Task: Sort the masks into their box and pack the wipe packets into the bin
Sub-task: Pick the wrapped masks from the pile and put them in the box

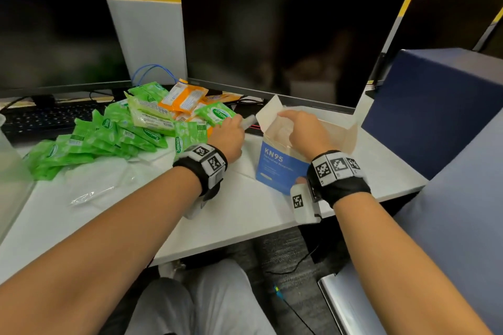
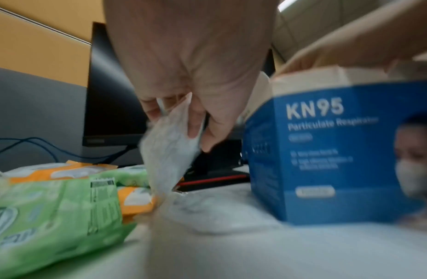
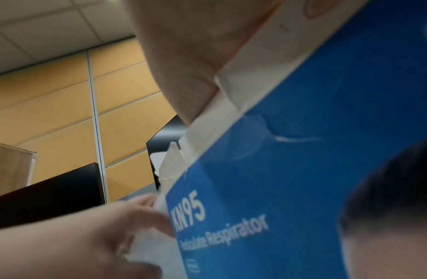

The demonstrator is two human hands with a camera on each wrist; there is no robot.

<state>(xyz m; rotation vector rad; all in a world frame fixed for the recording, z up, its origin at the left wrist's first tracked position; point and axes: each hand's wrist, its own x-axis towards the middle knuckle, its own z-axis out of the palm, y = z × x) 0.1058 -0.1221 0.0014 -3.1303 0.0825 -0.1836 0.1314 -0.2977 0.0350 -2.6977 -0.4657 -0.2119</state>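
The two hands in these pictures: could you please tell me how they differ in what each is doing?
The left hand pinches a wrapped white mask beside the wipe packets; the right hand holds nothing comparable and reaches into the open top of the blue mask box. The left hand stays outside the box. Both wear black wristbands with printed markers.

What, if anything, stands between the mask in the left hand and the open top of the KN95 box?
Nothing visible blocks it. The left hand pinches a wrapped mask just left of the KN95 box, whose flaps stand open. Only the right hand, holding the box's top edge, sits at the opening and partly covers it.
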